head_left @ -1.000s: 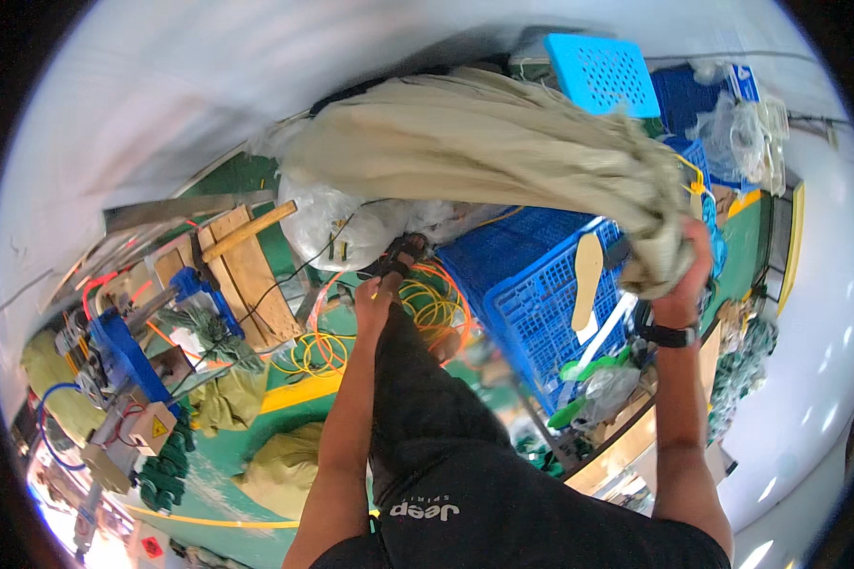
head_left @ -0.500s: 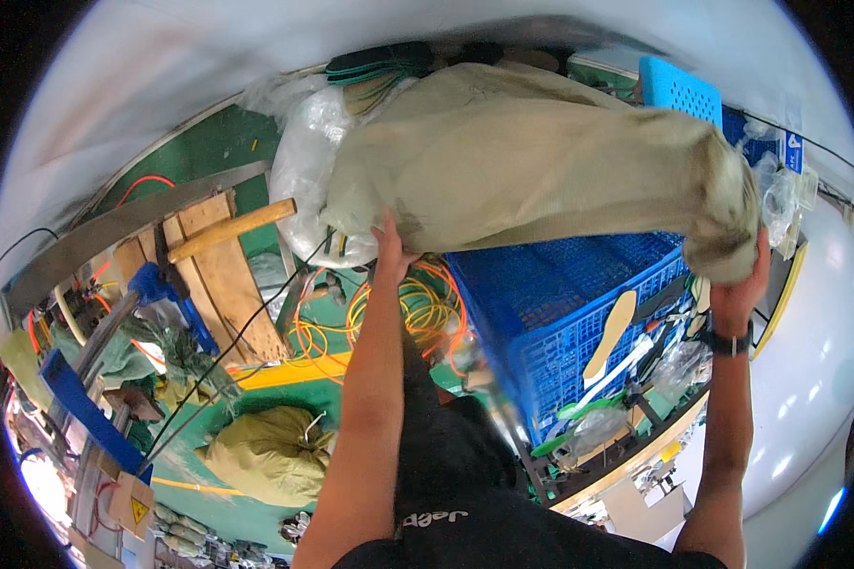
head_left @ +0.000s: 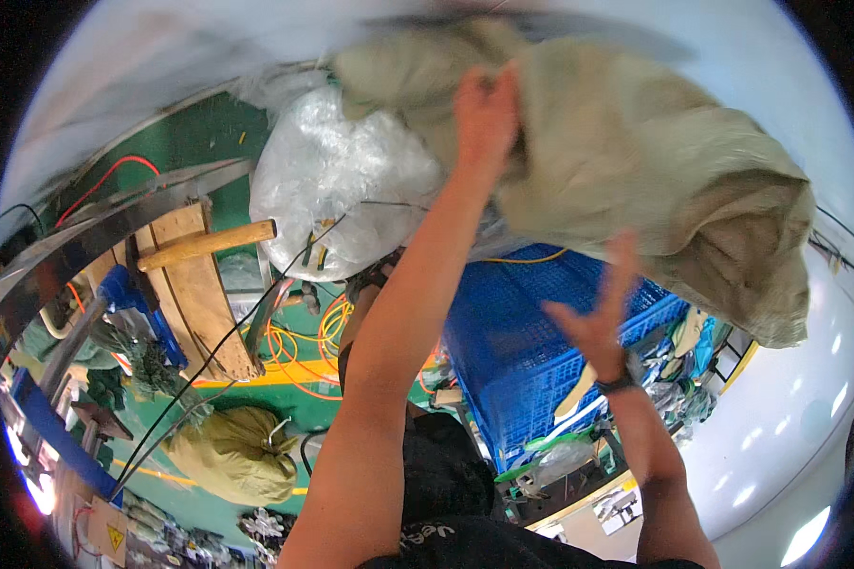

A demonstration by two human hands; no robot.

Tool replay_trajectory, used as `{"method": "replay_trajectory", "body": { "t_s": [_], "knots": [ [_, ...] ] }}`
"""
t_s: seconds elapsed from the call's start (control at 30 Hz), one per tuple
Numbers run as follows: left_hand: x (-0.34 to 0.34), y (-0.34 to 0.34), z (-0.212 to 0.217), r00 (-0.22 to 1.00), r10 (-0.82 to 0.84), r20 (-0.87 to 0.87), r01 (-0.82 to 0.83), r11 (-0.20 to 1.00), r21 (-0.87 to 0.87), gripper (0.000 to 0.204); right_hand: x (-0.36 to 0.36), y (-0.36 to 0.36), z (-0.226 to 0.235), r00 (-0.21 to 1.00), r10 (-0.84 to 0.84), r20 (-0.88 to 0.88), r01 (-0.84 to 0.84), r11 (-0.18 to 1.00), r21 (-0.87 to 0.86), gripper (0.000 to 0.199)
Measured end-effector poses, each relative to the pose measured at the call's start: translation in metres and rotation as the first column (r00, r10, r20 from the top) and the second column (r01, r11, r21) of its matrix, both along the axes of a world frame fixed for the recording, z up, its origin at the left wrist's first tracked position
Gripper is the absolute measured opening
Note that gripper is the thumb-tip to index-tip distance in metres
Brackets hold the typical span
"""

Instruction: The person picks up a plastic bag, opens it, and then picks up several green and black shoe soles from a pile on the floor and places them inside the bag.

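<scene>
A large khaki woven sack (head_left: 626, 161) spans the upper middle and right, blurred in places, its open-looking, folded end hanging at the far right. My left hand (head_left: 489, 114) reaches far up and its closed fingers grip the sack's cloth. My right hand (head_left: 598, 318) is off the sack, just below its lower edge, fingers spread and smeared by motion, with nothing in them. It is above the blue plastic crate (head_left: 517, 332), which stands under the sack. Left of the sack bulges a clear plastic bag (head_left: 337, 161) with a few small dark and yellow items showing through.
Wooden boards (head_left: 194, 294) and a wooden handle (head_left: 209, 247) are at left beside metal bars. Yellow and orange hoses (head_left: 323, 332) coil on the green floor. A tied olive sack (head_left: 232, 455) lies lower left. Insoles and scraps (head_left: 669, 389) fill a shelf right of the crate.
My right hand has let go of the sack's right end and moved left. My left hand has gone up and right with the cloth. The sack's right end now hangs lower and wider.
</scene>
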State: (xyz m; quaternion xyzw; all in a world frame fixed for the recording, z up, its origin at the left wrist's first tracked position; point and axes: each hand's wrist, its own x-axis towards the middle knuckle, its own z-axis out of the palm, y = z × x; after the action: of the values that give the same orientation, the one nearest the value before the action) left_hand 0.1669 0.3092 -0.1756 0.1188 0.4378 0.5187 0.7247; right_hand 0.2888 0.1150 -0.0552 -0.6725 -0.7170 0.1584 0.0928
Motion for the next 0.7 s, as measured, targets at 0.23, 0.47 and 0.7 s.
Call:
{"method": "replay_trajectory", "body": {
  "t_s": [0.23, 0.47, 0.7],
  "knots": [
    [-0.070, -0.105, -0.114, 0.817, -0.064, -0.573, 0.142, 0.986, 0.092, 0.045, 0.099, 0.162, -0.223, 0.984, -0.071, 0.161, 0.110, 0.963, -0.245, 0.106],
    [-0.183, -0.154, -0.307, -0.277, -0.079, -0.958, 0.615, 0.751, -0.239, 0.052, 0.073, 0.178, -0.281, 0.901, 0.097, 0.422, -0.098, 0.995, -0.021, 0.103],
    [-0.168, -0.098, -0.342, -0.699, -0.292, -0.653, 0.406, 0.590, -0.698, 0.101, 0.141, 0.220, -0.328, 0.994, 0.103, -0.034, -0.108, 0.966, -0.235, 0.085]
  ]
}}
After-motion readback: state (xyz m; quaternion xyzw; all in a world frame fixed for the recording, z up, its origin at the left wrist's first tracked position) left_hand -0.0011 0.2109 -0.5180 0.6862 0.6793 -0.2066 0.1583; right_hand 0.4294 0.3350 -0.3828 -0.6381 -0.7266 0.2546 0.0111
